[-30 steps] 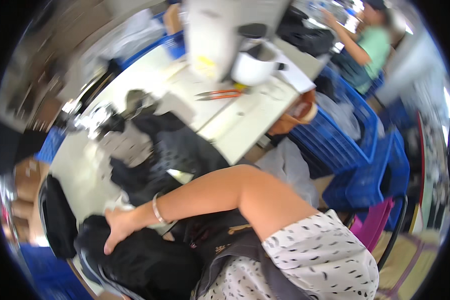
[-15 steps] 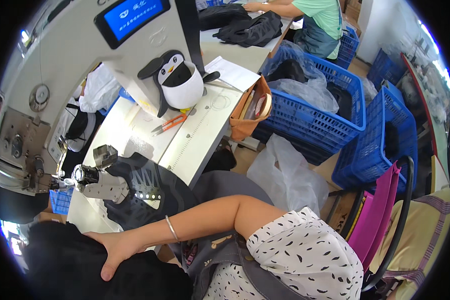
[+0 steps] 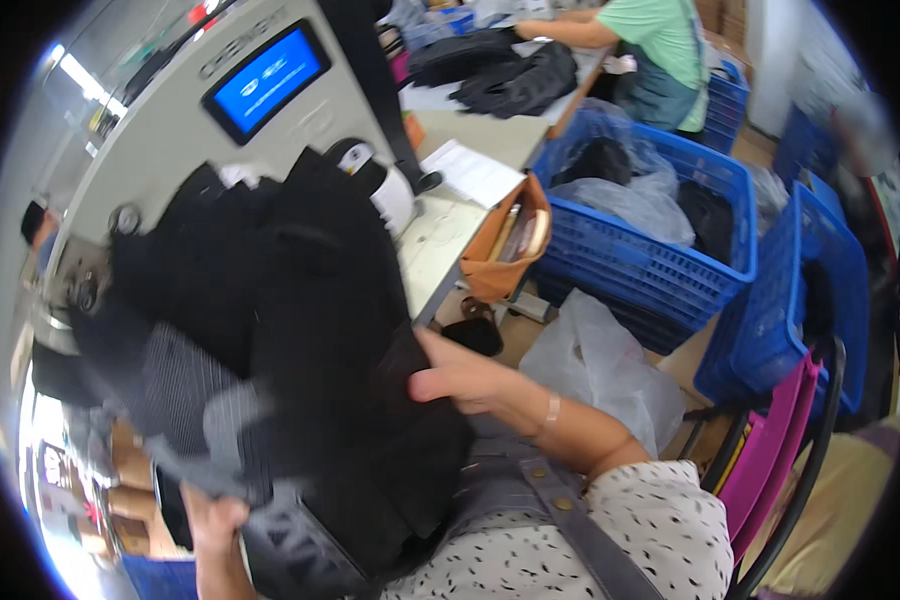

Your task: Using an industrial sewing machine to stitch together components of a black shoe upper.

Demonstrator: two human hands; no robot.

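Observation:
A bulky black fabric bag [image 3: 315,330] with grey ribbed panels fills the space before me, held up off the table. My right hand [image 3: 465,376] grips its right side, thumb in front and the other fingers hidden behind the cloth. Low on the left, my left hand [image 3: 213,520] is closed on its lower edge, beside a grey patterned panel. Behind the bag stands a sewing machine [image 3: 160,120] with a lit blue screen; its needle area is mostly covered by the cloth.
A penguin-shaped holder [image 3: 395,200] and white paper [image 3: 473,172] are on the machine table [image 3: 440,235]. An orange pouch [image 3: 500,265] hangs at its edge. Blue crates [image 3: 650,255] stand right, near a plastic bag [image 3: 600,370] and a chair [image 3: 835,430]. A co-worker [image 3: 660,60] works beyond.
The black bag has risen from the lower left to in front of the machine, hiding its arm and the table. My right hand moved right and up; my left hand has come into view.

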